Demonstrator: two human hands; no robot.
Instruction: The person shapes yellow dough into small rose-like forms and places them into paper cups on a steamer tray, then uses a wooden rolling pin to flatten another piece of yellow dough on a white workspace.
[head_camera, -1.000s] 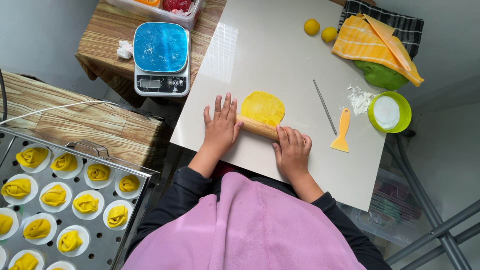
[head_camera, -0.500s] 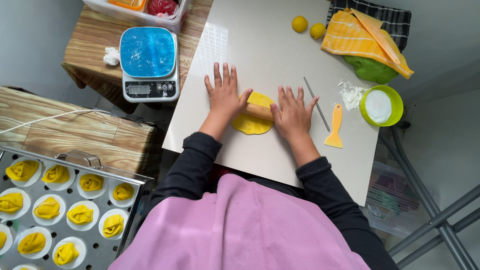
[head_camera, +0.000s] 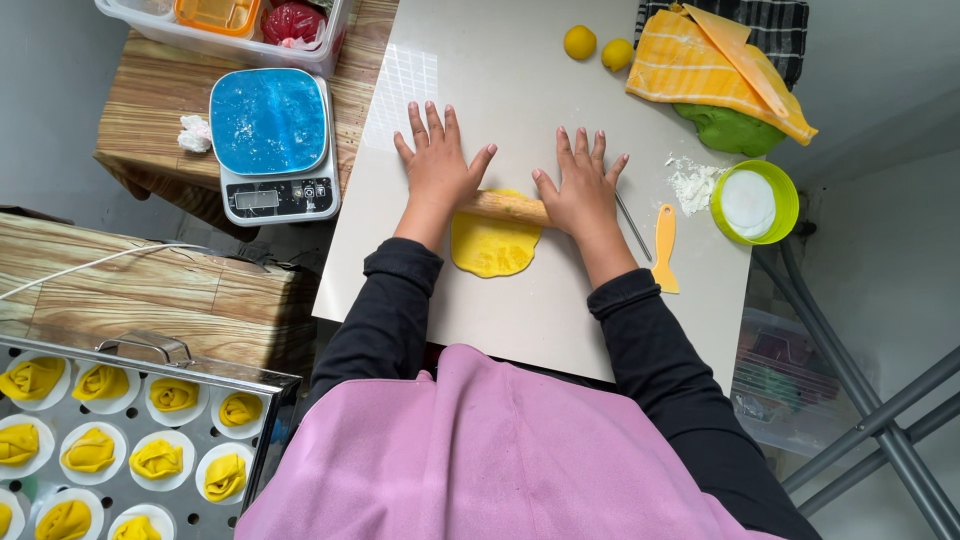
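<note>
Dough (head_camera: 492, 248), a flat yellow sheet, lay near the front middle of the white board (head_camera: 520, 90), with the pin (head_camera: 505, 207) across its far edge. My left hand (head_camera: 437, 165) and right hand (head_camera: 583, 185) pressed flat on the pin's ends, fingers spread apart, not clamped on anything. Bare board stretched well ahead of the pin, as far as two dough balls (head_camera: 598, 48) near the far edge. On my right, a thin rod (head_camera: 634, 228) lay just beside my right hand, then an orange scraper (head_camera: 664, 246), spilled flour (head_camera: 690, 182) and a green bowl (head_camera: 754, 203) close to the right edge. Off the left edge a blue scale (head_camera: 273, 143) sat on a wooden table (head_camera: 150, 90). A tray (head_camera: 130, 440) of folded yellow pieces stood lower left, well apart.
</note>
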